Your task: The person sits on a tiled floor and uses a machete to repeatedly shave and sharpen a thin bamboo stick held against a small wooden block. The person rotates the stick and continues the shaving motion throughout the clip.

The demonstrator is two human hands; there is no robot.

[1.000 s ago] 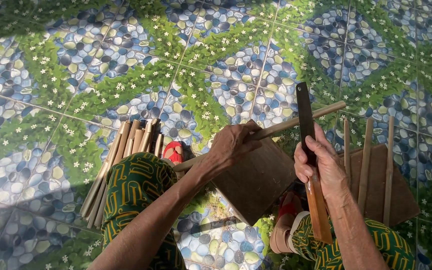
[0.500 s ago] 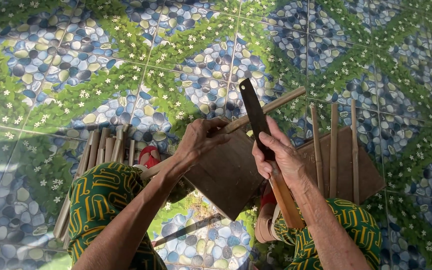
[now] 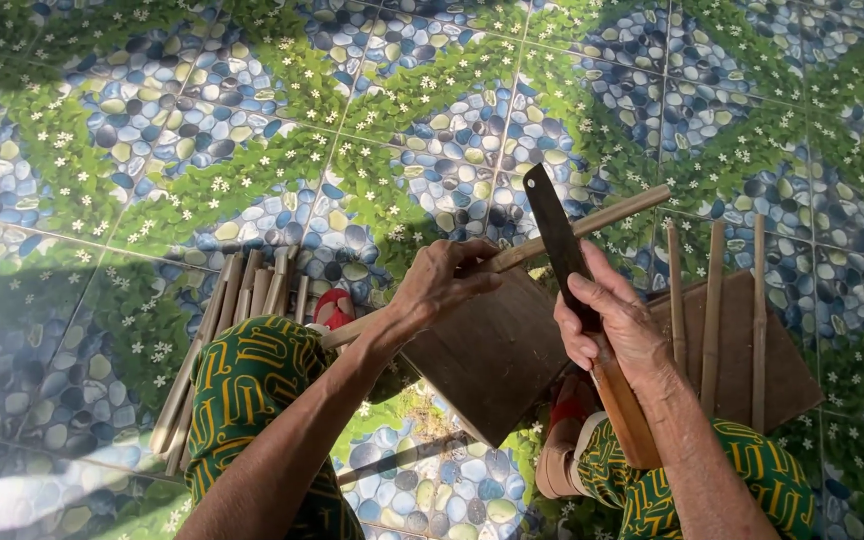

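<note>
Nearest the camera, I see both knees in green cloth with yellow patterning (image 3: 252, 400), and a sandalled foot (image 3: 559, 462) low between them. Just above, my left hand (image 3: 439, 283) is closed around a long bamboo stick (image 3: 592, 222), pressing it down onto a square wooden board (image 3: 492, 355) that sits tilted between the knees. The stick runs from beside the left knee up and to the right, past the board's far corner. My right hand (image 3: 614, 325) grips a cleaver-like knife (image 3: 554, 240) by its wooden handle (image 3: 624, 410); the dark blade points up and away, crossing over the stick, and it looks to be touching it, though I cannot tell for certain from this angle.

To the right, a second flat brown board (image 3: 787, 370) lies on the floor with three thin bamboo strips (image 3: 714, 310) laid upright across it, side by side. To the left, beyond the knee, a bundle of bamboo sticks (image 3: 242, 300) lies on the floor, with a red sandal (image 3: 334, 308) just beside it. Farther out stretches tiled floor (image 3: 252, 120) printed with pebbles, green leaves and small white flowers.
</note>
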